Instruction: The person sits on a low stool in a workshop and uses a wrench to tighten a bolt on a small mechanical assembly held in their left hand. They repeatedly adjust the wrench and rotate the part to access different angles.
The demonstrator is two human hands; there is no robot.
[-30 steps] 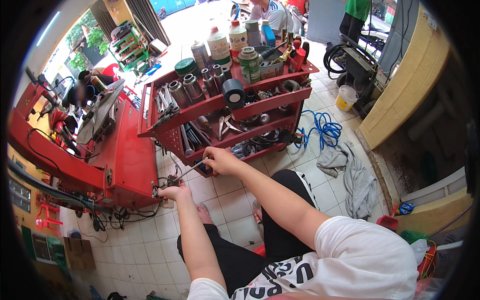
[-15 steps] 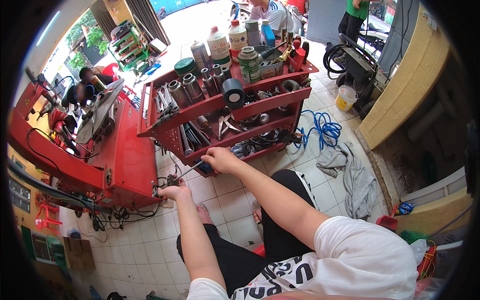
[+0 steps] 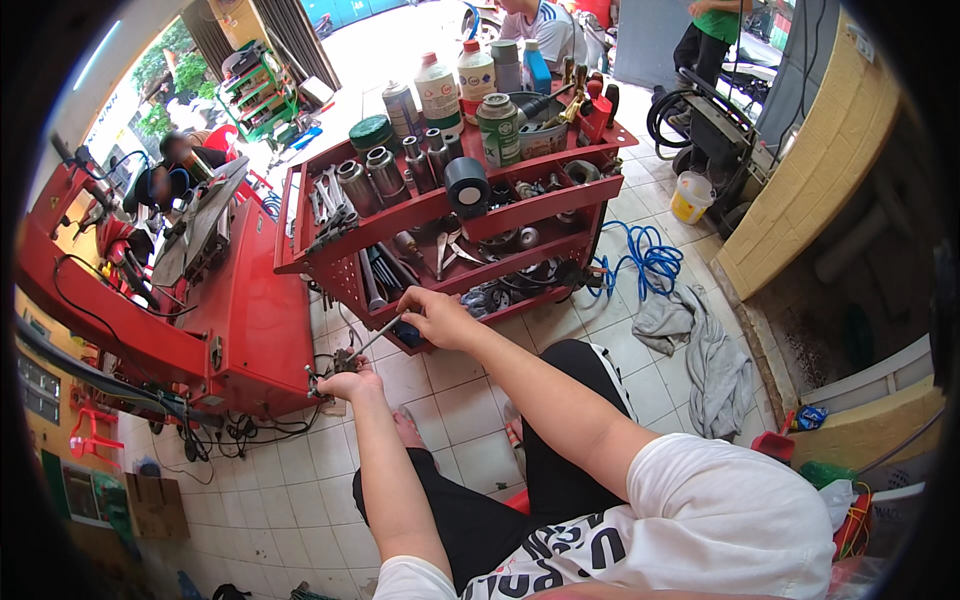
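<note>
Low in front of the red tool cart (image 3: 520, 210), my right hand (image 3: 437, 315) grips the upper end of a slim metal rod (image 3: 374, 342) that slants down to the left. My left hand (image 3: 350, 384) is palm up beneath a small dark metal part (image 3: 343, 361) at the rod's lower end, its fingers curled around it. This part is close to the corner of the red machine (image 3: 260, 340), and I cannot tell whether it is fixed there. The part's details are too small to make out.
Cables lie beside the machine's base. Right of the cart are coiled blue hose (image 3: 650, 255), a grey cloth (image 3: 710, 370), a bucket (image 3: 692, 197) and a yellow tiled wall (image 3: 800, 190). Several other people are in the background, one in green (image 3: 712, 25), one in a striped shirt (image 3: 540, 35).
My right hand has shifted slightly up and left on the rod. My left hand stays in place. The people in the background have moved a little.
</note>
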